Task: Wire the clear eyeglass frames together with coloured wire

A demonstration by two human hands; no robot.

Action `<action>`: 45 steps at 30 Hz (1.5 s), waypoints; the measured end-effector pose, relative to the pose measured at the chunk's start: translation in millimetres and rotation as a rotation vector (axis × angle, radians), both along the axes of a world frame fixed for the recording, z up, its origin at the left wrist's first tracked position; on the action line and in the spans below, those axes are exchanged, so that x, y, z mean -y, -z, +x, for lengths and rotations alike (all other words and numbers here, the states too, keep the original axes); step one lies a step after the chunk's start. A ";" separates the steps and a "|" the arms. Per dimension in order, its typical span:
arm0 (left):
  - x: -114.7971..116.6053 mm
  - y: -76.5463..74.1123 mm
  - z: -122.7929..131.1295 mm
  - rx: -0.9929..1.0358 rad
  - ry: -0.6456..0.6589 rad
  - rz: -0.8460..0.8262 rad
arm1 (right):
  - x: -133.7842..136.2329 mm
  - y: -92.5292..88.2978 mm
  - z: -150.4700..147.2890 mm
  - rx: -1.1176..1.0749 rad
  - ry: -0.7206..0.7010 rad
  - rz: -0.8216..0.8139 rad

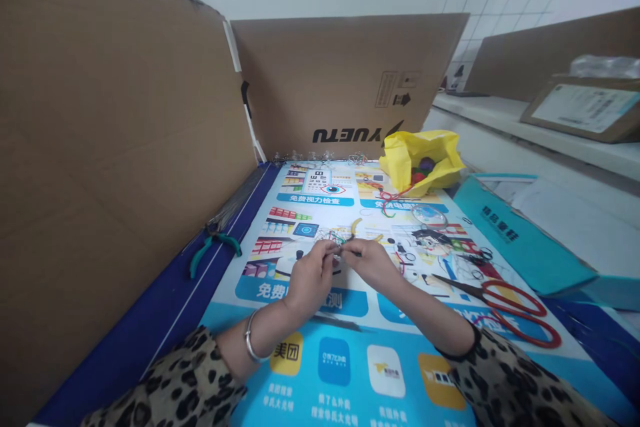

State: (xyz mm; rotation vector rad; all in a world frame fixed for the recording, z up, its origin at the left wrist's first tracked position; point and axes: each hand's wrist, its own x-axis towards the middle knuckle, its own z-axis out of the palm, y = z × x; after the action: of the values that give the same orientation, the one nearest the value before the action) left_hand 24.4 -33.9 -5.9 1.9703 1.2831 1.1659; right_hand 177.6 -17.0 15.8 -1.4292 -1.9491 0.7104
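My left hand (315,275) and my right hand (373,263) meet over the middle of the printed sheet. Both are closed, fingertips pinching a small wire piece (336,238) with green and reddish strands; its finer shape is too small to make out. Just beyond the fingers lies a yellow-handled tool (356,225), partly hidden by my right hand. Red-handled scissors (517,307) rest to the right of my right forearm, blades pointing left. Teal-handled pliers (215,248) lie on the left, beside a bundle of thin metal wires (237,203).
Cardboard walls stand on the left (120,167) and at the back (320,80). A yellow bag (400,153) holding coloured yarn sits at the back right, near a coil of clear wire (429,216). A teal box (520,233) lies at the right. Small wire pieces (327,157) line the back edge.
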 end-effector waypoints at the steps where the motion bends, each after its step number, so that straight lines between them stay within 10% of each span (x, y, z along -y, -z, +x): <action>1: 0.2 -0.5 -0.9 -0.046 0.002 0.025 | 0.0 0.4 0.2 -0.049 -0.011 -0.033; 8: -0.7 3.8 -2.5 -0.455 -0.103 0.269 | 3.6 -3.2 -1.4 -0.472 -0.004 -0.400; 13: 4.9 3.5 1.4 -0.579 -0.080 0.416 | 4.1 -3.7 -2.5 -0.540 0.060 -0.340; 22: 8.0 1.3 3.2 -0.567 0.055 0.468 | -1.1 7.7 -0.9 -0.241 0.164 -0.040; 29: 3.6 -8.9 -3.7 -0.398 -0.045 0.189 | 2.3 2.8 -5.5 -0.282 0.205 -0.052; 45: -8.4 -19.0 -6.9 -0.228 -0.096 0.207 | 4.2 7.5 -11.1 -0.350 0.104 -0.045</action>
State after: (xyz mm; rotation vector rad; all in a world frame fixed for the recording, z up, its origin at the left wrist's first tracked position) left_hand 17.5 -25.6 13.1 2.2686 1.4338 1.1868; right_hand 166.5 -21.3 8.3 -1.3194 -1.5880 0.8942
